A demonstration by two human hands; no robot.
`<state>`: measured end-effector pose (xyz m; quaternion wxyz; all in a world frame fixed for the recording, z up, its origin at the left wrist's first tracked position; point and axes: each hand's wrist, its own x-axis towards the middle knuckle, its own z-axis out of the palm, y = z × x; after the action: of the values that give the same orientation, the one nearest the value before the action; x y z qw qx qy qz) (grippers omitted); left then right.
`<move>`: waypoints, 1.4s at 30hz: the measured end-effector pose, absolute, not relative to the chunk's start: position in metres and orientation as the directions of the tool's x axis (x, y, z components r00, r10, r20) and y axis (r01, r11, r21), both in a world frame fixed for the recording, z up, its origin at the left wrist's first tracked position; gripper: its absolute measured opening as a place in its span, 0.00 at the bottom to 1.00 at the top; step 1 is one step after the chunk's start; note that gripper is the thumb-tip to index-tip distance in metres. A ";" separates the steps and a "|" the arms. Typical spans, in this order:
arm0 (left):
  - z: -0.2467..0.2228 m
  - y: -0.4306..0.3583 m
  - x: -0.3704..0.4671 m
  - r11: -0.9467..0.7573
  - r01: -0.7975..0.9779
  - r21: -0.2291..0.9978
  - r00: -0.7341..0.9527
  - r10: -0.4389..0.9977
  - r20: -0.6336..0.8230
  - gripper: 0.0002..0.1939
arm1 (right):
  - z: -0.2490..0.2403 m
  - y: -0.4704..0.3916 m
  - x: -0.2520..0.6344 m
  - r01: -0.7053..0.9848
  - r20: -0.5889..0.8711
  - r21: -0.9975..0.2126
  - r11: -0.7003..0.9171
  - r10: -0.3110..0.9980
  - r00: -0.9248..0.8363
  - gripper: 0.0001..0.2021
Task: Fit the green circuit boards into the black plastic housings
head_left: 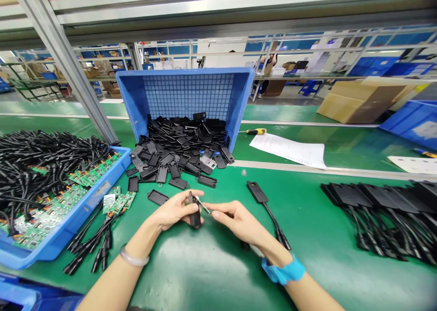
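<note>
My left hand (177, 211) is closed on a black plastic housing (195, 214), which it holds tilted over the bench. Pinched between the thumb and fingers of my right hand (235, 217) is a thin circuit board (204, 205), seen nearly edge-on and close against the housing. A short dark piece, perhaps its cable end (245, 245), shows under the right wrist. An open housing shell (158, 197) lies just beyond my left hand. To the right of my hands rests a closed black housing with cables (257, 193).
A tipped blue crate (245, 106) spills black housings (180, 151) onto the green bench. At left, a blue tray (64, 242) holds cabled boards; several more boards (119, 204) lie beside it. Cabled housings (378, 199) are lined up at right. Behind are a screwdriver (256, 131) and paper (290, 150).
</note>
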<state>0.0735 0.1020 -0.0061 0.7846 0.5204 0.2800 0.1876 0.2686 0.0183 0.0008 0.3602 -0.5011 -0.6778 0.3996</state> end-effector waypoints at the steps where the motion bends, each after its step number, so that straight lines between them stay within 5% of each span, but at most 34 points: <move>1: -0.007 0.103 0.075 0.376 -0.071 0.924 0.738 0.643 -0.205 0.29 | -0.002 0.017 0.267 0.455 0.163 -0.863 0.219 0.974 -0.158 0.19; 4: -0.011 0.104 0.081 0.333 -0.205 0.920 0.643 0.755 -0.130 0.27 | -0.010 0.014 0.258 0.677 0.436 -0.652 0.343 0.899 -0.035 0.18; 7: -0.013 0.103 0.086 0.317 -0.248 0.916 0.607 0.787 -0.108 0.25 | -0.018 0.011 0.252 0.817 0.601 -0.394 0.420 0.791 -0.116 0.19; 12: -0.011 0.098 0.088 0.296 -0.241 0.924 0.620 0.779 -0.088 0.25 | -0.022 0.010 0.250 0.890 0.617 -0.140 0.434 0.741 -0.264 0.20; 19: -0.012 0.095 0.090 0.246 -0.249 0.937 0.625 0.780 -0.039 0.23 | -0.022 0.010 0.250 0.902 0.607 -0.052 0.429 0.731 -0.313 0.20; 34: -0.019 0.086 0.105 0.293 -0.212 0.932 0.510 0.847 -0.150 0.19 | -0.019 0.007 0.235 0.945 0.348 -0.035 0.325 0.890 -0.294 0.21; 36: -0.019 0.087 0.106 0.285 -0.222 0.932 0.498 0.855 -0.143 0.18 | -0.020 0.008 0.235 0.943 0.357 -0.117 0.313 0.899 -0.254 0.20; 42: -0.020 0.087 0.105 0.182 -0.226 0.957 0.419 0.905 -0.074 0.21 | -0.027 0.016 0.240 0.751 0.343 -0.630 0.197 0.938 0.041 0.08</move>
<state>0.1048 0.0873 -0.0198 0.6859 0.4888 0.3474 0.4122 0.2405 0.0156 -0.0273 0.3679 -0.6206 -0.6807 0.1273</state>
